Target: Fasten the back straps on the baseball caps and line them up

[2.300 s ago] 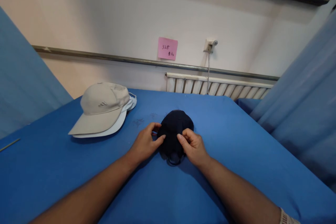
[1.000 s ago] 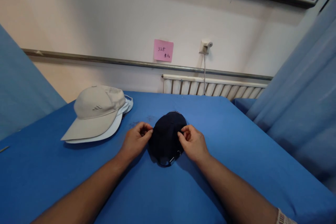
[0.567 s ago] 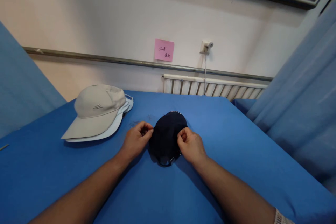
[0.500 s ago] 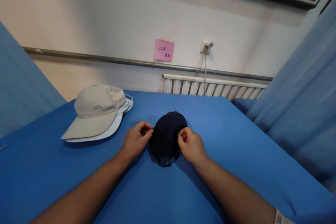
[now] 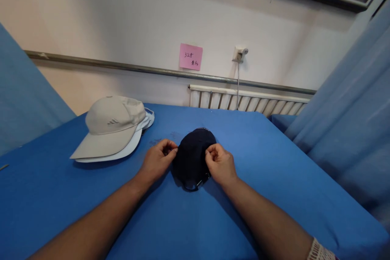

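A dark navy or black baseball cap (image 5: 192,155) rests on the blue-covered table (image 5: 183,227), its back strap and metal buckle towards me. My left hand (image 5: 157,158) pinches the cap's left side between thumb and fingers. On the opposite side, my right hand (image 5: 221,163) has the fabric pinched in the same way. The cap's brim is mostly hidden behind the crown; only a thin shiny edge shows at the far side.
Left of my hands lies a stack of caps, a beige cap (image 5: 114,120) over a pale one (image 5: 129,146). Behind the table are a radiator (image 5: 224,99), a metal rail (image 5: 122,66), a pink note (image 5: 190,57) and a socket with a plug (image 5: 239,54). Blue curtains (image 5: 344,122) hang on both sides.
Both hands keep their hold on the dark cap, which has hardly moved. The whole view has shifted very slightly.
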`<state>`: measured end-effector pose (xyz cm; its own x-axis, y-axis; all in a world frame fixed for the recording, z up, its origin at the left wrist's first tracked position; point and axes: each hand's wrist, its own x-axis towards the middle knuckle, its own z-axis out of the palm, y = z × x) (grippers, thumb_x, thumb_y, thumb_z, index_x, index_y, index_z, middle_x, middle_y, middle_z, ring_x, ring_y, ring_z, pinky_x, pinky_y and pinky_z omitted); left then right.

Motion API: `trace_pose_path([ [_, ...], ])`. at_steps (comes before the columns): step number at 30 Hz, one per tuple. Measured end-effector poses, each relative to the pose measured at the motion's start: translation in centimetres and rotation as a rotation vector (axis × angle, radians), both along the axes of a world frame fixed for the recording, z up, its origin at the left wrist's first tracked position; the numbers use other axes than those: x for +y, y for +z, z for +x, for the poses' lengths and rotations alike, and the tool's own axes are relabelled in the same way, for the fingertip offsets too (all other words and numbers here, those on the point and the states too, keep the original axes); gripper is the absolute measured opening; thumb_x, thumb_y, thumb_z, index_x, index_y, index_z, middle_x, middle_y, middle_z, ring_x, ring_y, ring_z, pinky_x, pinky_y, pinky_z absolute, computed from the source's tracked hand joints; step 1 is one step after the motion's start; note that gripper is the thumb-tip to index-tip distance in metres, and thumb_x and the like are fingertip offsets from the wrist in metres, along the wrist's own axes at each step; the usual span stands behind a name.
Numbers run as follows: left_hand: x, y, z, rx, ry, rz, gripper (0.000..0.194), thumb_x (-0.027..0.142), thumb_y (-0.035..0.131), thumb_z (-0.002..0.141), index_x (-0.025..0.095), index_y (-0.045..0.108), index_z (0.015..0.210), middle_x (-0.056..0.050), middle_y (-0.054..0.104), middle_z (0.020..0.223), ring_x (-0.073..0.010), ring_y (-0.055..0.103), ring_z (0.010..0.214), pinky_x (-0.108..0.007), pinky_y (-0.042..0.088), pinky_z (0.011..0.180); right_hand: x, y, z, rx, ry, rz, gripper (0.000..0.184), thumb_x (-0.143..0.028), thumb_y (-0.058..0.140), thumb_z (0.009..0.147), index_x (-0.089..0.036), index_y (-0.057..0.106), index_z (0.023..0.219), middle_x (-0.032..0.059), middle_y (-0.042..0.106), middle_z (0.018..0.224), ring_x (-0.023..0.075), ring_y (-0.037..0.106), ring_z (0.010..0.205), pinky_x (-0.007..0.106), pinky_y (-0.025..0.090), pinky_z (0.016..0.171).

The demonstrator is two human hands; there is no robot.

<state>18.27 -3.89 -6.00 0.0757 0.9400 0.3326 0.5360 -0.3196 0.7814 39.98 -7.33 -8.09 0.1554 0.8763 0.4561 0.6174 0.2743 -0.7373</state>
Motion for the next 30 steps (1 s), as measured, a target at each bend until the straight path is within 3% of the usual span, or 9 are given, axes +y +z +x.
trace_pose_path([
  [6, 0.1, 0.0, -0.1, -0.01, 0.005, -0.024, 0.017, 0.036, 0.06, 0.075, 0.021, 0.062, 0.082, -0.001, 0.065, 0.071, -0.0181, 0.06, 0.066, -0.03, 0.046, 0.062, -0.4, 0.6, 2.1, -0.218, 0.057, -0.255, 0.007, -0.025, 0.059, 0.082, -0.023, 0.065, 0.079, -0.0024, 0.061, 0.055, 0.0136, 0.054, 0.05, 0.026, 0.032, 0.05],
  [11, 0.0, 0.1, 0.0, -0.013, 0.005, -0.028, 0.016, 0.036, 0.059, 0.075, 0.022, 0.062, 0.081, 0.0, 0.064, 0.07, -0.0179, 0.06, 0.065, -0.03, 0.046, 0.062, -1.0, 0.2, 1.5, -0.416, 0.111, -0.316, 0.018, -0.031, 0.067, 0.078, -0.022, 0.069, 0.094, 0.0022, 0.068, 0.064, 0.0179, 0.061, 0.058, 0.028, 0.032, 0.052],
  [15, -0.1, 0.2, 0.2, 0.016, 0.008, -0.05, 0.016, 0.036, 0.058, 0.076, 0.021, 0.062, 0.081, 0.0, 0.065, 0.071, -0.0181, 0.061, 0.065, -0.03, 0.046, 0.062, -0.8, -0.3, 0.9, -0.545, 0.116, -0.388, 0.019, -0.03, 0.069, 0.076, -0.021, 0.07, 0.093, 0.0049, 0.071, 0.071, 0.0216, 0.064, 0.066, 0.029, 0.033, 0.053],
  [20, -0.2, 0.3, 0.3, 0.028, 0.0, -0.073, 0.017, 0.036, 0.059, 0.076, 0.021, 0.062, 0.082, -0.001, 0.066, 0.072, -0.0182, 0.061, 0.065, -0.03, 0.045, 0.062, 0.1, -0.8, 0.6, -0.619, 0.082, -0.395, 0.013, -0.027, 0.066, 0.076, -0.021, 0.07, 0.087, 0.0088, 0.073, 0.081, 0.0233, 0.066, 0.07, 0.029, 0.031, 0.052],
  [25, -0.2, 0.3, 0.4, 0.007, -0.015, -0.07, 0.016, 0.034, 0.06, 0.074, 0.02, 0.062, 0.08, 0.0, 0.064, 0.07, -0.0172, 0.059, 0.063, -0.029, 0.045, 0.061, 0.4, -1.1, -0.1, -0.672, 0.076, -0.39, 0.011, -0.02, 0.059, 0.076, -0.019, 0.068, 0.082, 0.0108, 0.073, 0.079, 0.0228, 0.065, 0.066, 0.03, 0.029, 0.051],
  [30, 0.2, 0.2, -0.1, -0.041, -0.006, -0.059, 0.017, 0.035, 0.061, 0.074, 0.019, 0.062, 0.081, 0.0, 0.063, 0.07, -0.0166, 0.059, 0.063, -0.028, 0.045, 0.061, -0.5, 0.5, 1.3, -0.53, 0.061, -0.357, 0.011, -0.017, 0.055, 0.075, -0.019, 0.061, 0.085, 0.0073, 0.069, 0.075, 0.0196, 0.061, 0.064, 0.028, 0.032, 0.054],
])
